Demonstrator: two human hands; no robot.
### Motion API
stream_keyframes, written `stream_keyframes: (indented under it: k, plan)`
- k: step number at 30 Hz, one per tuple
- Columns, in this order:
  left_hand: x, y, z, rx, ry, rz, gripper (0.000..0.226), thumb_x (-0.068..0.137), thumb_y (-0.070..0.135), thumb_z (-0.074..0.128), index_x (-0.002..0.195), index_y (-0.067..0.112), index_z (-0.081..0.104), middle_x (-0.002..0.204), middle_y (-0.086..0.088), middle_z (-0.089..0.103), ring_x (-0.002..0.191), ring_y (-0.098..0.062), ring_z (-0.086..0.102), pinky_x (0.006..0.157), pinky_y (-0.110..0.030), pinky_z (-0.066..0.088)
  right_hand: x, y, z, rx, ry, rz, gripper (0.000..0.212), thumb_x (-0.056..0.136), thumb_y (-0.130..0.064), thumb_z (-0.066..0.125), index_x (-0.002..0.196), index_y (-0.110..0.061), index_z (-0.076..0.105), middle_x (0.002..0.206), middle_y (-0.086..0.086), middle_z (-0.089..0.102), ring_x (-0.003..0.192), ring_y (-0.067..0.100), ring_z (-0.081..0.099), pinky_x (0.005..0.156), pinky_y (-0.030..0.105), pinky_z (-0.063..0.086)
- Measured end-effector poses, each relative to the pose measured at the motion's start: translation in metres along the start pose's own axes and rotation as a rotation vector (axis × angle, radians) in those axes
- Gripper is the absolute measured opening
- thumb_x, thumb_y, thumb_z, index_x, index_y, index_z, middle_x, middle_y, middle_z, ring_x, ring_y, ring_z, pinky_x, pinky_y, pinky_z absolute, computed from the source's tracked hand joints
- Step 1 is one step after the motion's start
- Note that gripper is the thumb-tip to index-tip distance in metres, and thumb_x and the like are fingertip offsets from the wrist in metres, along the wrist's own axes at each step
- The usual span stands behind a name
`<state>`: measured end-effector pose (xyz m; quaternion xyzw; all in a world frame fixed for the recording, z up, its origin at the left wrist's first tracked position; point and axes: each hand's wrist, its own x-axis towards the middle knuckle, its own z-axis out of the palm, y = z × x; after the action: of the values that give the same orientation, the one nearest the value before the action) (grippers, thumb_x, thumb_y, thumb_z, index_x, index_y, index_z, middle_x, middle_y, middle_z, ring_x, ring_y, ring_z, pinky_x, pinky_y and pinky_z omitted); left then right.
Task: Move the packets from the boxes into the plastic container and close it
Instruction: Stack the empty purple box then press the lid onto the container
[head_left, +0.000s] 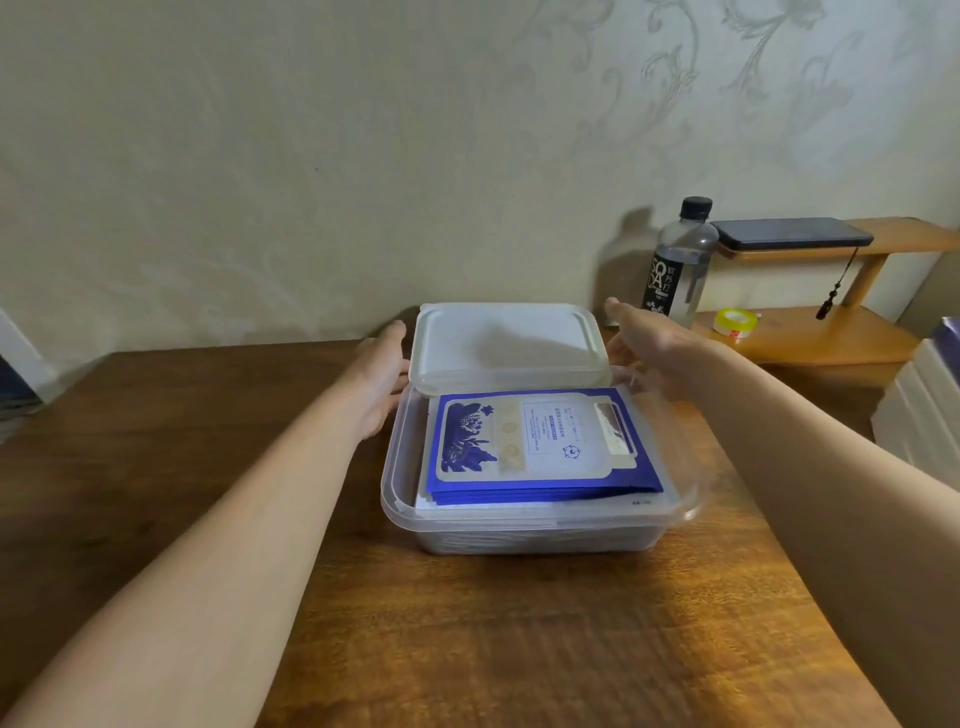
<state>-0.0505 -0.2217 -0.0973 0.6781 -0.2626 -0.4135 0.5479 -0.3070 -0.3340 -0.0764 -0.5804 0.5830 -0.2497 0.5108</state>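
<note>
Clear rectangular plastic container (519, 535) sits on a dark brown wooden table (467, 649) that runs back to a pale wall papered with a faint floral scroll pattern (260, 156). To the right, against that wall, is a light wooden shelf unit (810, 338). A black phone (789, 234) lies flat on its upper board with a dark tassel hanging from it, and a yellow roll of tape (732, 322) rests on the lower board. A clear plastic bottle with a black cap and black label (678, 260) stands just beside the shelf, and a white boxy stack (919, 415) shows at the right edge of the view. Inside the container lies a flat stack of blue and white packets (535, 441), filling most of it. A frosted white plastic lid (509, 338) is tilted above the container's far side, its near edge low over the packets and its far edge raised. The left hand (384, 374) is at the lid's left edge, thumb stretched toward the far corner and fingers curled against the edge, gripping it. The right hand (644, 348) is at the lid's right edge with its thumb pointing away; its fingertips are hidden behind the lid, so whether it grips or only touches cannot be told.
</note>
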Motion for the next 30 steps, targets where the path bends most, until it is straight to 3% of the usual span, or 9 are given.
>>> stream_keyframes:
  k: [3,5,9,12,17,21,26,28,30]
  plan:
    - [-0.003,0.005,-0.001,-0.064,0.004,0.052,0.059,0.108,0.046,0.039,0.157,0.013,0.031,0.144,-0.015,0.055,0.104,-0.022,0.062,0.081,-0.035,0.056,-0.009,-0.002,-0.006,0.103,0.006,-0.047,0.054,0.104,-0.055,0.035,0.104,-0.008,0.060,0.096,0.014,0.063,0.083,0.024,0.057,0.069,0.033,0.047]
    - [-0.007,0.010,-0.001,-0.106,0.002,0.094,0.059,0.108,0.046,0.037,0.155,0.011,0.032,0.144,-0.014,0.055,0.105,-0.022,0.062,0.090,-0.037,0.054,-0.017,-0.003,-0.011,0.185,0.017,-0.067,0.049,0.104,-0.053,0.035,0.093,-0.011,0.057,0.082,0.008,0.060,0.068,0.019,0.055,0.062,0.031,0.045]
    - [-0.021,0.020,-0.005,-0.191,0.000,0.171,0.053,0.109,0.044,0.032,0.149,0.010,0.040,0.140,-0.016,0.057,0.118,-0.030,0.059,0.115,-0.046,0.039,-0.034,-0.003,-0.025,0.324,-0.020,-0.085,0.063,0.101,-0.057,0.033,0.113,0.000,0.057,0.106,0.022,0.068,0.097,0.036,0.068,0.075,0.042,0.053]
    - [-0.034,0.023,-0.007,-0.241,0.003,0.201,0.046,0.110,0.043,0.031,0.139,0.011,0.048,0.131,-0.017,0.059,0.115,-0.031,0.060,0.112,-0.044,0.039,-0.044,0.000,-0.033,0.409,-0.006,-0.087,0.070,0.100,-0.059,0.032,0.117,0.004,0.056,0.108,0.026,0.066,0.100,0.038,0.067,0.076,0.043,0.053]
    - [-0.057,0.023,-0.006,-0.250,0.017,0.219,0.033,0.108,0.035,0.041,0.123,0.013,0.061,0.119,-0.012,0.069,0.115,-0.027,0.064,0.110,-0.042,0.041,-0.062,0.008,-0.037,0.454,-0.025,-0.088,0.064,0.097,-0.061,0.041,0.130,-0.009,0.056,0.113,0.029,0.063,0.106,0.039,0.065,0.094,0.044,0.051]
    - [-0.074,0.016,-0.008,-0.234,0.004,0.230,0.031,0.106,0.022,0.044,0.129,0.009,0.060,0.122,-0.012,0.067,0.118,-0.026,0.062,0.112,-0.041,0.040,-0.081,0.015,-0.038,0.455,-0.044,-0.121,0.045,0.100,-0.045,0.048,0.126,-0.011,0.060,0.118,0.023,0.063,0.113,0.033,0.063,0.103,0.040,0.047]
    - [-0.092,0.007,-0.013,-0.311,-0.058,0.210,0.026,0.102,0.007,0.039,0.097,0.009,0.065,0.103,-0.012,0.071,0.097,-0.024,0.068,0.093,-0.035,0.053,-0.103,0.024,-0.038,0.498,-0.033,-0.124,0.034,0.100,-0.025,0.049,0.129,-0.006,0.054,0.122,0.023,0.063,0.116,0.030,0.062,0.114,0.043,0.039]
    - [-0.093,0.004,-0.015,-0.273,-0.040,0.205,0.025,0.101,0.011,0.040,0.102,0.007,0.064,0.108,-0.015,0.065,0.098,-0.023,0.065,0.096,-0.037,0.051,-0.110,0.028,-0.035,0.432,-0.011,-0.186,0.026,0.101,-0.017,0.051,0.123,-0.005,0.056,0.119,0.019,0.064,0.117,0.028,0.061,0.109,0.037,0.044]
    - [-0.096,0.003,-0.016,-0.178,-0.031,0.192,0.032,0.102,0.018,0.039,0.120,0.004,0.062,0.117,-0.013,0.060,0.108,-0.023,0.060,0.101,-0.037,0.047,-0.114,0.031,-0.035,0.223,0.056,-0.231,0.019,0.098,-0.003,0.058,0.117,-0.008,0.060,0.118,0.012,0.064,0.111,0.023,0.062,0.090,0.019,0.049]
